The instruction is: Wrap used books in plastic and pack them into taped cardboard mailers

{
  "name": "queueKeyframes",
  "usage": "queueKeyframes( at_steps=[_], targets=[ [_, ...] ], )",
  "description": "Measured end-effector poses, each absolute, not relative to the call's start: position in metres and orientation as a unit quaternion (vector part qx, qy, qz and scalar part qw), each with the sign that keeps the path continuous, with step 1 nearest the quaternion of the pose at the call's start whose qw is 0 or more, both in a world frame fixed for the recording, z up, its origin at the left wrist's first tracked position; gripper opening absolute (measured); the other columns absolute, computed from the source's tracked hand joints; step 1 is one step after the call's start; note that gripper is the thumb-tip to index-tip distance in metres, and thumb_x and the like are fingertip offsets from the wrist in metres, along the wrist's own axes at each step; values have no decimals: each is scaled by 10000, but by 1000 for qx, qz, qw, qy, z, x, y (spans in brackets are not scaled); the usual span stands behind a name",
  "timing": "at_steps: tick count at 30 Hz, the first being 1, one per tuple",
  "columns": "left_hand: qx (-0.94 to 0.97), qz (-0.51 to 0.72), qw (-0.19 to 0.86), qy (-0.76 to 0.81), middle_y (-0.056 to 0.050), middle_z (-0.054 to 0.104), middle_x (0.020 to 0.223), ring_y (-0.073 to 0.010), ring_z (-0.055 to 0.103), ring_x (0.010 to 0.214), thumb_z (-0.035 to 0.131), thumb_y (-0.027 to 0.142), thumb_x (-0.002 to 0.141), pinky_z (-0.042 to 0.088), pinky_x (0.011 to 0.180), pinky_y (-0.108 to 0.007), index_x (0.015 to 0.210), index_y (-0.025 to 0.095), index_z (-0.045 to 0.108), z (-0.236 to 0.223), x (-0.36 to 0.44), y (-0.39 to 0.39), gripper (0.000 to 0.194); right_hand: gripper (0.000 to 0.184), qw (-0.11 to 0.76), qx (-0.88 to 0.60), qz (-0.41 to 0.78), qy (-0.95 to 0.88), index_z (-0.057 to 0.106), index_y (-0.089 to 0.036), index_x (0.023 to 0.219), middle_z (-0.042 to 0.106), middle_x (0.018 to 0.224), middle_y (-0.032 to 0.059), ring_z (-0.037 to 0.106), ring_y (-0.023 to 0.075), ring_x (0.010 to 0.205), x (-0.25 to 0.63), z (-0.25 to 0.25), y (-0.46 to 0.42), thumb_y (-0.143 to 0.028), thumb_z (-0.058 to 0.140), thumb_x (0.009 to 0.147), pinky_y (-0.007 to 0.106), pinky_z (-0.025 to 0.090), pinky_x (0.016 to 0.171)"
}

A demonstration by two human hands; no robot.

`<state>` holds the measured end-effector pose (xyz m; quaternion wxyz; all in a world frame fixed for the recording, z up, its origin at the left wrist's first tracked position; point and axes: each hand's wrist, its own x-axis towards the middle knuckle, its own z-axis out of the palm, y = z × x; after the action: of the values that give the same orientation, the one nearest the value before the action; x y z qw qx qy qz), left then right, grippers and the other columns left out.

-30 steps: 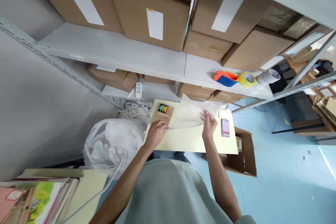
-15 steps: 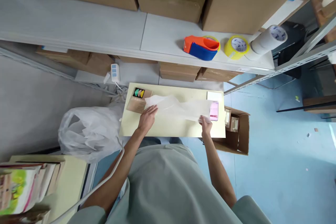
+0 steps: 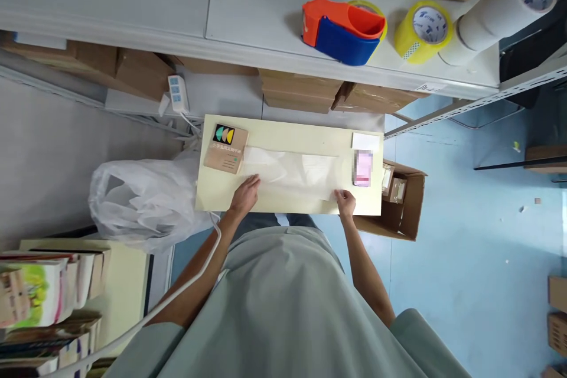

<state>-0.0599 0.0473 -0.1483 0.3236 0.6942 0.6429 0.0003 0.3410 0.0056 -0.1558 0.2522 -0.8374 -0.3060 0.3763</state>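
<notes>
A thin, translucent white sheet [image 3: 295, 174] lies lengthwise on the small pale yellow table [image 3: 287, 130]. My left hand [image 3: 245, 196] is at its near edge towards the left, fingers closed together on the sheet. At the near right corner, my right hand [image 3: 345, 202] pinches the sheet between thumb and fingers. A brown booklet [image 3: 227, 149] with a black, coloured-shape label is just beyond the sheet's left end. To the right of the sheet are a phone with a pink screen [image 3: 363, 168] and a white card [image 3: 365, 142].
Above the table, a grey shelf [image 3: 257, 6] carries an orange-and-blue tape dispenser [image 3: 343, 32] and tape rolls [image 3: 423, 32]. A bulging white plastic bag [image 3: 142, 204] is at left, stacked books [image 3: 48, 289] below it. An open carton [image 3: 410, 207] stands right of the table.
The sheet was raised and rippled; now it lies flatter on the table. My left hand has slid to its near edge, while my right hand has lowered its corner. The camera view has shifted.
</notes>
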Motion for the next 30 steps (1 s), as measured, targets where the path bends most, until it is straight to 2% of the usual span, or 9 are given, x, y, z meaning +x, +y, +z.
queueKeyframes(
  at_steps=[2, 4, 7, 11, 15, 17, 20, 26, 30],
  targets=[
    [700, 21, 310, 643, -180, 536, 1732, -314, 460, 1661, 583, 165, 859, 374, 1393, -481, 1545, 88, 663, -148, -60, 37, 695, 643, 251, -847, 306, -357, 756, -168, 1137, 772, 1166, 217, 732, 342, 1041, 340, -152, 5, -744, 667, 864, 492, 608, 977],
    [707, 46, 293, 641, -194, 444, 1791, -331, 375, 1706, 594, 228, 901, 340, 1408, -497, 1561, 73, 639, -145, -55, 31, 680, 637, 253, -828, 236, -442, 730, -157, 1323, 705, 1382, 253, 685, 376, 1251, 334, -146, 10, -675, 622, 968, 547, 549, 1125],
    [719, 76, 284, 630, -170, 358, 1840, -325, 282, 1745, 575, 288, 972, 293, 1420, -534, 1622, 105, 578, -142, -35, 39, 675, 576, 224, -748, 231, -581, 674, -169, 1480, 624, 1573, 241, 553, 371, 1499, 310, -142, 27, -568, 530, 1090, 578, 441, 1276],
    [765, 87, 293, 566, -180, 221, 1886, -353, 100, 1782, 565, 347, 1028, 168, 1438, -581, 1707, 69, 459, -150, 5, 72, 741, 637, 129, -638, 285, -703, 499, -141, 1686, 410, 1814, 203, 305, 346, 1724, 259, -154, 58, -447, 530, 1128, 567, 315, 1383],
    [774, 88, 311, 545, -197, 153, 1897, -390, 16, 1782, 564, 444, 1058, 85, 1428, -633, 1745, 63, 401, -172, 18, 99, 802, 743, 51, -576, 277, -768, 358, -68, 1768, 267, 1877, 194, 171, 326, 1778, 225, -176, 77, -467, 494, 1156, 520, 207, 1436],
    [772, 92, 310, 548, -178, 123, 1904, -397, -27, 1780, 573, 516, 1064, 63, 1425, -643, 1758, 104, 404, -184, 9, 104, 826, 765, 30, -569, 247, -784, 338, -88, 1785, 222, 1890, 177, 157, 325, 1782, 226, -185, 78, -531, 450, 1171, 528, 175, 1443],
    [768, 100, 298, 558, -140, 95, 1911, -401, -51, 1779, 587, 597, 1056, 33, 1419, -660, 1776, 186, 407, -199, -14, 103, 848, 816, 19, -599, 197, -776, 323, -134, 1801, 176, 1900, 170, 154, 341, 1782, 250, -194, 71, -638, 414, 1166, 572, 189, 1433],
    [737, 135, 287, 597, -147, 127, 1908, -424, -39, 1776, 559, 709, 1043, 12, 1410, -680, 1777, 198, 411, -211, -36, 97, 906, 920, 19, -649, 147, -746, 251, -67, 1811, 213, 1879, 224, 188, 359, 1774, 306, -199, 55, -704, 350, 1155, 597, 231, 1414],
    [738, 140, 291, 592, -188, 114, 1903, -434, -29, 1774, 566, 682, 1047, 9, 1411, -679, 1775, 148, 397, -208, -31, 97, 918, 971, 32, -668, 146, -728, 235, -8, 1799, 218, 1866, 261, 171, 383, 1774, 302, -196, 53, -723, 331, 1150, 620, 220, 1416]
  ],
)
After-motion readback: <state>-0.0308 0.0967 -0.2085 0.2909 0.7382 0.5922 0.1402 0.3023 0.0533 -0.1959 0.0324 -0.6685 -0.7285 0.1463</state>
